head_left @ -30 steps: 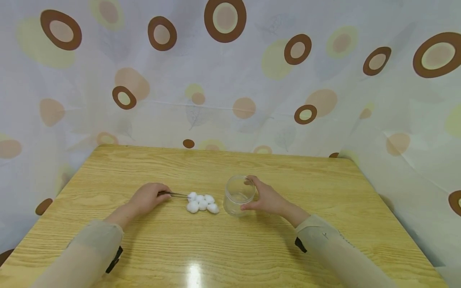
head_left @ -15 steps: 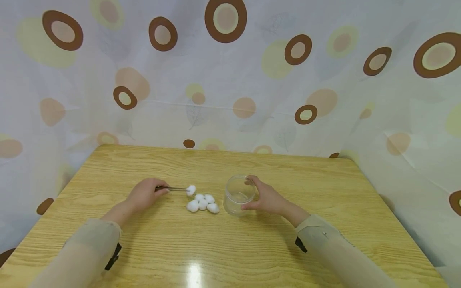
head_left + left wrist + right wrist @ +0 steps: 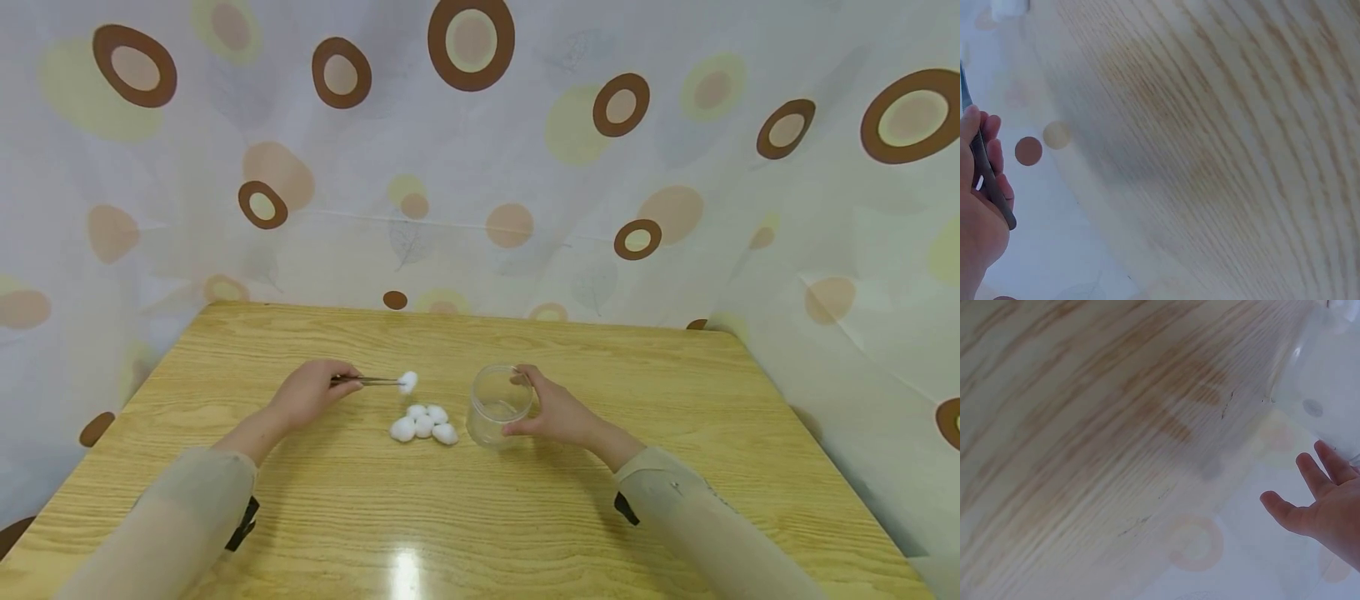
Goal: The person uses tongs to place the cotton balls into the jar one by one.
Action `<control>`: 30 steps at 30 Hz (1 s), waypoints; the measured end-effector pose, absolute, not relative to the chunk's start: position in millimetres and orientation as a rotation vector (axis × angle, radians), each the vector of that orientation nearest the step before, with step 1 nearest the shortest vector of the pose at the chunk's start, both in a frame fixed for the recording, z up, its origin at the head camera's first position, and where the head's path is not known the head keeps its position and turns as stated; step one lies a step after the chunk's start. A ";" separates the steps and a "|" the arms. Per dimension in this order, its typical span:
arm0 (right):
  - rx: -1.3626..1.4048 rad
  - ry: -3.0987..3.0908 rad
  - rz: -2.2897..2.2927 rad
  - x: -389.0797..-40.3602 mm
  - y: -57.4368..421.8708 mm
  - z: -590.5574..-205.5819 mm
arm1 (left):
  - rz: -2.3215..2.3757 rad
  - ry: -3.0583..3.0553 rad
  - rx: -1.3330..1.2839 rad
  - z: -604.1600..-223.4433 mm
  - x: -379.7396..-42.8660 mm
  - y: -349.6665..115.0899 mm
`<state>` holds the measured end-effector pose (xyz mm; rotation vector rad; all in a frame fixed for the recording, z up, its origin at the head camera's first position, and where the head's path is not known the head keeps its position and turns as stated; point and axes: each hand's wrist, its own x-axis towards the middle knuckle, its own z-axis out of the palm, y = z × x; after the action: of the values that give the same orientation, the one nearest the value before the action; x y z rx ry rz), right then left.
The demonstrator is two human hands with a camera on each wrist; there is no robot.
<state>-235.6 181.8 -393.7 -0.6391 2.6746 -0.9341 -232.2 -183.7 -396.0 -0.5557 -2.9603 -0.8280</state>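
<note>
In the head view my left hand (image 3: 313,393) pinches a pair of metal tweezers (image 3: 378,382), whose tips clasp a white cotton ball (image 3: 407,382). That ball is behind and a little above a small cluster of several cotton balls (image 3: 423,426) on the table. The left wrist view shows the tweezers (image 3: 988,172) lying along the palm, thumb on top. To the right of the cluster stands a clear round jar (image 3: 486,421), upright and without a lid. My right hand (image 3: 558,414) grips its right side, thumb in front and fingers behind. The right wrist view catches part of the jar (image 3: 1313,375).
The wooden table (image 3: 480,517) spans the foreground. A patterned curtain (image 3: 465,167) with brown and beige rings closes off the back and both sides. Glare sits on the front of the tabletop.
My left hand has lifted one cotton ball out of the cluster with the tweezers, moving it up, backward and then slightly right. My right hand and the jar have stayed in place.
</note>
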 end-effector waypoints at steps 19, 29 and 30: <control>-0.582 2.667 -0.965 -239.0 179.5 -395.8 | -0.917 -2.889 -0.607 -371.6 -237.7 -169.9; -0.577 2.646 -0.993 -242.4 179.9 -397.5 | -0.925 -2.895 -0.630 -363.9 -239.9 -162.0; -0.579 2.650 -0.989 -242.7 179.9 -397.6 | -0.924 -2.895 -0.631 -363.1 -240.4 -161.2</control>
<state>-242.7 179.9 -397.6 -0.5788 2.6498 -0.9891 -240.4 -161.2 -363.1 -0.6308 -2.8953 -0.9243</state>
